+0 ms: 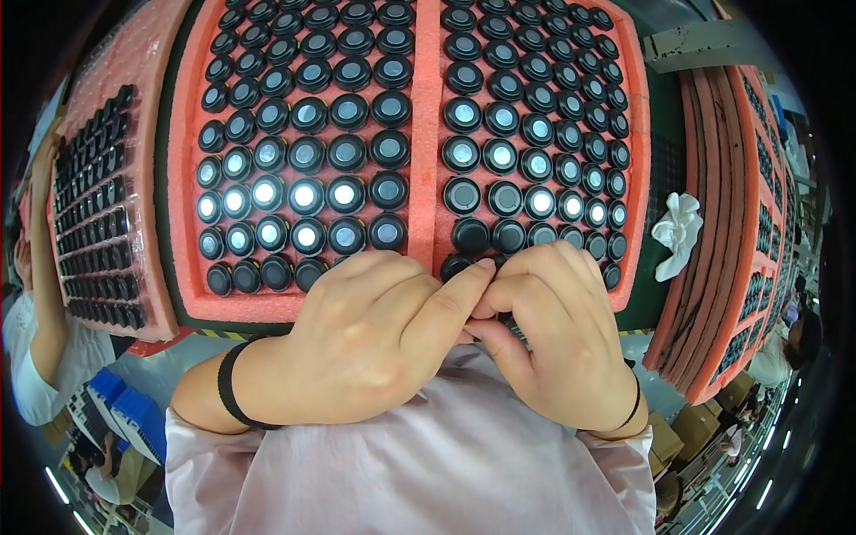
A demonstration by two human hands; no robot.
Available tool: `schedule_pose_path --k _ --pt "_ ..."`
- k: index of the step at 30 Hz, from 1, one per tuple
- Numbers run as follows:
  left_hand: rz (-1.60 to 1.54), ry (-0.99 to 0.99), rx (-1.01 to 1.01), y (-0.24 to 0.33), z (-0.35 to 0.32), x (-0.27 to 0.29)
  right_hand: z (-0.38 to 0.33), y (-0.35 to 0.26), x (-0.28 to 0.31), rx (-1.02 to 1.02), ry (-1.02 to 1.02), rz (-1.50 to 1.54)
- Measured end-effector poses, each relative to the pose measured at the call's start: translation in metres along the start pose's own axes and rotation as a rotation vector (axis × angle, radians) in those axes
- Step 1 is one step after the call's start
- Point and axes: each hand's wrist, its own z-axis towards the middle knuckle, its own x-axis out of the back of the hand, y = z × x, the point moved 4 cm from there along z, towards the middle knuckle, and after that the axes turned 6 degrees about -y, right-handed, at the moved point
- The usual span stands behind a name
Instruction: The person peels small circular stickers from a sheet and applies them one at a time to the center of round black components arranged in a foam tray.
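My left hand (361, 334) and my right hand (562, 325) meet over the near edge of a pink foam tray (250, 308). Thumbs and forefingers are pinched together, fingertips touching. Whatever lies between them is hidden or too small to name. Round black parts (348, 111) fill the tray in rows on both sides of a foam divider (426, 134). Most carry a grey or shiny disc on top. Just beyond my fingers, a round part (471, 235) shows a darker top. My hands cover some of the nearest row.
Another foam tray (143, 267) of black parts stands at the left, with a co-worker's arm (45, 214) beside it. Stacked pink trays (704, 223) rise at the right. Crumpled white tissue (678, 234) lies between that stack and my tray. Blue bins (134, 410) sit lower left.
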Motion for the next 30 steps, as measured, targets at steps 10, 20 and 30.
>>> schedule_pose_path --k 10,20,30 --pt "0.032 -0.152 0.021 -0.003 0.005 0.001 -0.010 -0.005 0.008 0.077 -0.017 -0.085" --pt "0.074 -0.409 -0.024 -0.008 0.035 0.007 0.008 0.078 0.051 -0.179 -0.088 0.144" --pt "-0.099 -0.327 -0.250 -0.018 0.061 -0.004 0.020 0.102 0.034 -0.198 -0.170 0.100"
